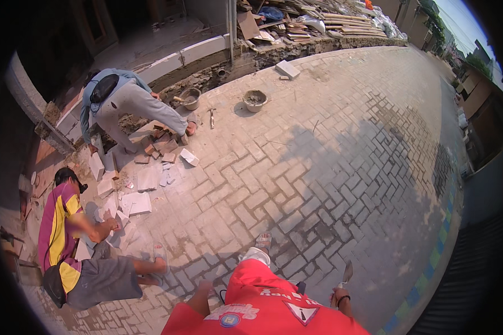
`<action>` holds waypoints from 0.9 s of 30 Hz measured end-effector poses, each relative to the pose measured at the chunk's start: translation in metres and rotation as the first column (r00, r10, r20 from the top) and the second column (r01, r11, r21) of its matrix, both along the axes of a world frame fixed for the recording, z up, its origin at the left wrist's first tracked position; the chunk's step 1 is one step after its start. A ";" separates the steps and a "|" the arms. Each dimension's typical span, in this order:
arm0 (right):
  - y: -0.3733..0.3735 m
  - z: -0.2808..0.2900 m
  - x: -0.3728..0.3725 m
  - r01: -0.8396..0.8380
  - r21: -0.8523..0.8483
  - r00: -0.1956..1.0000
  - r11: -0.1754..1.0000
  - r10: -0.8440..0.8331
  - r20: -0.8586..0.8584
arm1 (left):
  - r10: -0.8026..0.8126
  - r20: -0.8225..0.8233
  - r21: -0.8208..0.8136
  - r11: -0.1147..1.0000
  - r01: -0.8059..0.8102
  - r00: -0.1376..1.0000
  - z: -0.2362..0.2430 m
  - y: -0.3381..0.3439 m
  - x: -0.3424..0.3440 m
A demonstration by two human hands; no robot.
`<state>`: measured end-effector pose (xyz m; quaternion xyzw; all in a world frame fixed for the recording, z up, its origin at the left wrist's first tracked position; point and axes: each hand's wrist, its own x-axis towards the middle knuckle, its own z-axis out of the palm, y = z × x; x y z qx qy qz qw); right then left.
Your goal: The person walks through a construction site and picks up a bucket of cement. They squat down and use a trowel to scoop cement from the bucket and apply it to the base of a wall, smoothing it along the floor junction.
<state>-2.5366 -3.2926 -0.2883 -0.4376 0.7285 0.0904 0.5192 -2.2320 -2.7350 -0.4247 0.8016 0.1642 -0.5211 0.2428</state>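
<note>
My right hand [339, 296] hangs low beside my red shirt, closed around a trowel [347, 273] whose metal blade points forward over the paving. A dark band circles that wrist. On the other side of the shirt, my left hand [205, 287] shows in part near the lower edge; its fingers are too unclear to make out. One sandalled foot [263, 242] of mine stands ahead on the paving blocks.
At left, a person in purple and yellow [58, 223] sits by white blocks [136, 204]. Behind, another person [123, 100] bends over near broken bricks [163, 146]. A hammer [212, 118], two mortar buckets [255, 100] and a white block [288, 70] lie farther off.
</note>
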 end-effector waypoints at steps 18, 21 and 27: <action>-0.292 -0.022 0.405 -0.407 0.256 0.903 0.877 0.429 -0.033 | 0.245 0.097 -0.526 0.835 -0.159 0.965 0.110 -0.583 0.566; -0.383 -0.015 0.464 -0.039 0.318 0.999 0.947 0.042 -0.002 | 0.363 0.060 -0.522 0.805 -0.281 0.930 0.107 -0.604 0.588; -0.503 0.103 0.672 -0.193 -0.017 0.960 0.981 0.192 0.202 | 0.467 0.099 -0.395 0.829 -0.396 0.879 0.083 -0.642 0.724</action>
